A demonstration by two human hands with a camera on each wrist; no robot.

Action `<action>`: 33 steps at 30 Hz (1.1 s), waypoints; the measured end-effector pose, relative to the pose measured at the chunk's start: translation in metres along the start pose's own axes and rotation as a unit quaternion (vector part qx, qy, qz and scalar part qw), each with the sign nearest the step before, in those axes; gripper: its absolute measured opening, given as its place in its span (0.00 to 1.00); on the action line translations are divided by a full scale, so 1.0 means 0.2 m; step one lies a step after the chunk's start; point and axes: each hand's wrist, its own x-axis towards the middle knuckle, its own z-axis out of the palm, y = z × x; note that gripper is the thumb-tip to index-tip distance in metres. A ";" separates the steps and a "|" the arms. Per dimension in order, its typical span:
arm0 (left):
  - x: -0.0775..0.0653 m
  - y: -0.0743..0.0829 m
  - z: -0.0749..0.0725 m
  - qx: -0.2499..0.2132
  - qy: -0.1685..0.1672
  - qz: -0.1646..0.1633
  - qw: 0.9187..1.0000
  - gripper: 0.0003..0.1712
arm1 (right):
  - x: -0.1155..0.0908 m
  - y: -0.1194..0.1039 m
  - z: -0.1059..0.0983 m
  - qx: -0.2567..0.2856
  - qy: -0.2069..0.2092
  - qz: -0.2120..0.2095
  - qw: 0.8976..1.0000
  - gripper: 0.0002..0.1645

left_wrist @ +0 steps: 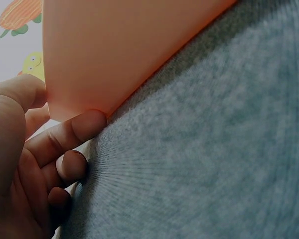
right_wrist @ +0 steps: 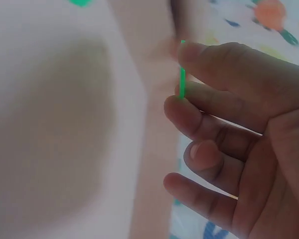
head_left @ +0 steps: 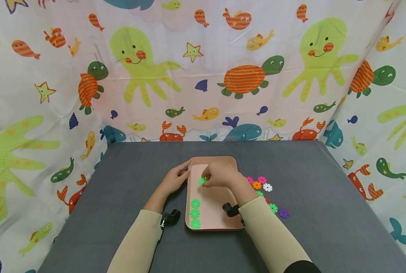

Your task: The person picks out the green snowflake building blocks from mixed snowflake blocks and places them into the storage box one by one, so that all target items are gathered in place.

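Between thumb and fingertips, my right hand (head_left: 221, 175) pinches a green plastic snowflake disc (head_left: 202, 181) over the upper left part of a pink tray (head_left: 216, 218). In the right wrist view this disc (right_wrist: 182, 74) shows edge-on at the thumb tip, the other fingers bent below it. Three green snowflake discs (head_left: 195, 213) lie in a column along the tray's lower left side. My left hand (head_left: 175, 178) touches the tray's upper left edge from outside. Seen from the left wrist, its thumb and fingertips (left_wrist: 92, 122) rest against the tray wall (left_wrist: 119, 45).
Right of the tray, partly behind my right forearm, several snowflake discs lie on the grey table (head_left: 141, 163), among them an orange one (head_left: 256, 185), a white one (head_left: 267, 187) and a purple one (head_left: 283, 213). A sea-animal patterned curtain (head_left: 210, 38) surrounds the table's back and sides.
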 end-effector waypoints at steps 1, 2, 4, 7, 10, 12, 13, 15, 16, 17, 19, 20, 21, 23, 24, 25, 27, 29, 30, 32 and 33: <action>0.00 0.00 0.00 -0.002 0.000 0.000 1.000 0.29 | 0.01 -0.01 0.02 0.000 -0.009 0.000 1.000 0.10; 0.00 0.00 0.00 -0.004 -0.001 0.000 1.000 0.29 | 0.03 -0.01 0.04 0.001 -0.016 -0.002 1.000 0.10; 0.00 0.01 0.00 -0.004 -0.002 -0.003 1.000 0.29 | 0.05 -0.03 0.08 -0.007 -0.030 0.000 1.000 0.09; 0.00 0.01 0.00 -0.002 -0.005 -0.007 1.000 0.29 | 0.08 -0.05 0.13 -0.048 -0.045 0.000 0.998 0.09; 0.00 0.02 0.01 0.000 -0.005 -0.008 1.000 0.29 | 0.11 -0.07 0.17 -0.072 -0.059 -0.001 0.996 0.07; 0.01 0.02 0.01 0.000 -0.004 -0.005 1.000 0.29 | 0.12 -0.08 0.18 -0.072 -0.069 -0.001 0.995 0.04; 0.01 0.03 0.01 0.001 -0.003 -0.005 1.000 0.29 | 0.12 -0.08 0.18 -0.070 -0.073 -0.002 0.995 0.04; 0.01 0.03 0.01 0.003 -0.001 -0.004 1.000 0.29 | 0.12 -0.09 0.18 -0.060 -0.082 -0.003 0.995 0.06; 0.01 0.03 0.01 0.004 -0.001 -0.004 1.000 0.29 | 0.11 -0.09 0.17 -0.051 -0.084 0.000 0.995 0.09; 0.01 0.03 0.01 0.003 -0.001 -0.004 1.000 0.29 | 0.11 -0.09 0.17 -0.042 -0.083 0.001 0.996 0.11; 0.01 0.03 0.01 0.003 0.000 -0.006 1.000 0.29 | 0.08 -0.09 0.14 -0.025 -0.073 0.005 0.997 0.16; 0.01 0.03 0.01 0.001 0.001 -0.005 1.000 0.29 | 0.06 -0.08 0.12 -0.017 -0.064 0.008 0.998 0.18; 0.01 0.03 0.02 -0.001 0.001 -0.006 1.000 0.29 | 0.04 -0.08 0.10 -0.009 -0.053 0.009 0.998 0.19; 0.01 0.03 0.02 -0.001 0.003 -0.009 1.000 0.29 | -0.02 -0.06 0.05 0.018 -0.030 0.013 0.999 0.20; 0.00 0.03 0.02 0.001 0.004 -0.009 1.000 0.29 | -0.05 -0.05 0.02 0.031 -0.019 0.012 0.999 0.20; 0.00 0.03 0.02 0.003 0.006 -0.010 1.000 0.29 | -0.08 -0.04 -0.01 0.051 -0.008 0.015 0.999 0.20; 0.00 0.02 0.02 0.006 0.007 -0.013 1.000 0.30 | -0.16 0.00 -0.05 0.095 0.019 0.026 0.995 0.20; 0.00 0.02 0.01 0.007 0.008 -0.014 1.000 0.30 | -0.24 0.04 -0.08 0.137 0.048 0.049 0.988 0.20; 0.00 0.02 0.01 0.008 0.009 -0.014 1.000 0.30 | -0.28 0.07 -0.09 0.156 0.063 0.062 0.984 0.20; -0.01 0.02 0.00 0.005 0.006 -0.013 1.000 0.30 | -0.36 0.12 -0.09 0.188 0.092 0.095 0.973 0.20; -0.01 0.02 0.00 0.006 0.006 -0.014 1.000 0.30 | -0.40 0.14 -0.08 0.199 0.102 0.114 0.968 0.21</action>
